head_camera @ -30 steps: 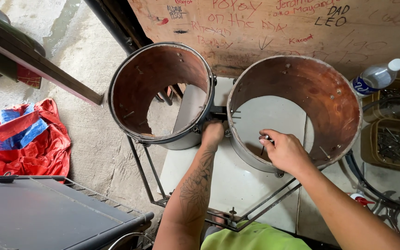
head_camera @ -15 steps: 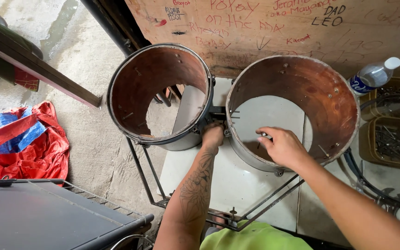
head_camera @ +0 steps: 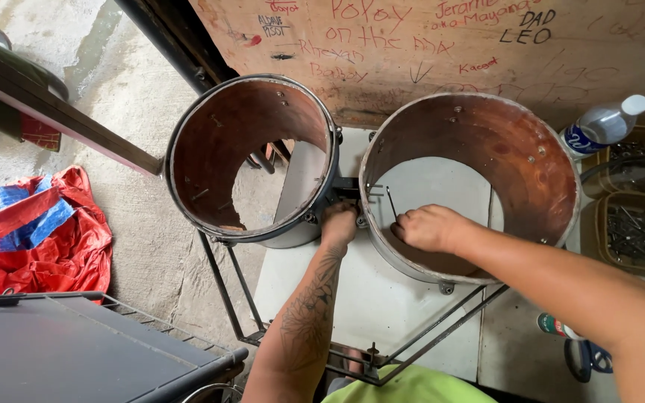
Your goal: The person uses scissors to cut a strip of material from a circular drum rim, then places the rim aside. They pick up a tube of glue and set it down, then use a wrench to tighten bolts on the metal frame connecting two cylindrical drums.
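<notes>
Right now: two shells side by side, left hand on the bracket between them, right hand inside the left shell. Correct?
Not quite. In the head view the right hand is inside the right shell, not the left shell. The left hand is at the bracket between them.

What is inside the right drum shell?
Inside the right drum shell: the right hand holding a thin metal tool, and white table surface below. The hand covers the tool's lower end.

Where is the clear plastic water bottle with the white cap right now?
The clear plastic bottle lies at the upper right of the head view, just beyond the right-hand brown drum shell, beside trays of metal hardware.
</notes>
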